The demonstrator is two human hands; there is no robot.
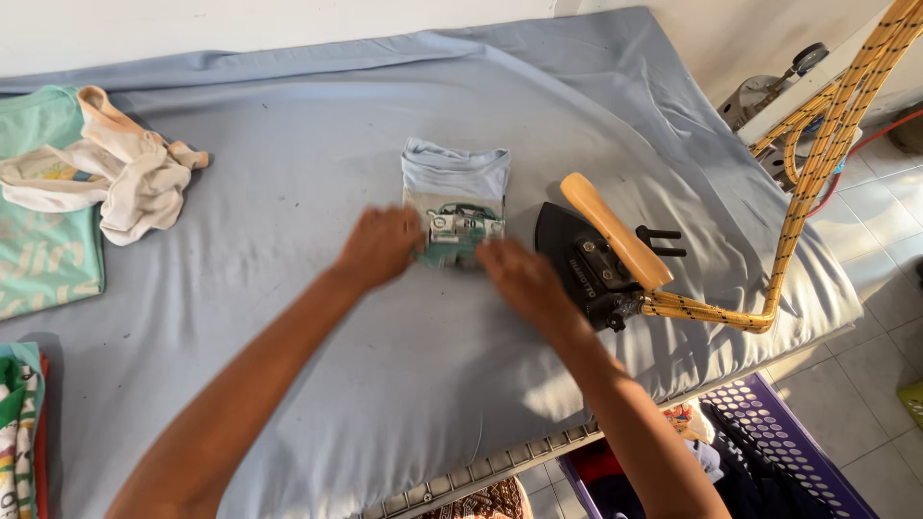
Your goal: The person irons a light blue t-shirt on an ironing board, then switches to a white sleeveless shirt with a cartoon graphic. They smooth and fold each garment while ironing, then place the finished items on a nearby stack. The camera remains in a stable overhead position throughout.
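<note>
Both forearms extend forward, converging toward the middle of the ironing table (288, 384). Left hand (380, 247): palm down, fingers curled, slightly blurred. Right hand (519, 279): palm down, fingers pointing left, close beside the left hand.

Only the two forearms and hands of the person are in view. The left hand (382, 245) and the right hand (519, 277) are bare, with no gloves, and no ring, watch or bracelet shows. Both forearms are uncovered; no sleeve reaches them. The fingers look blurred.
</note>
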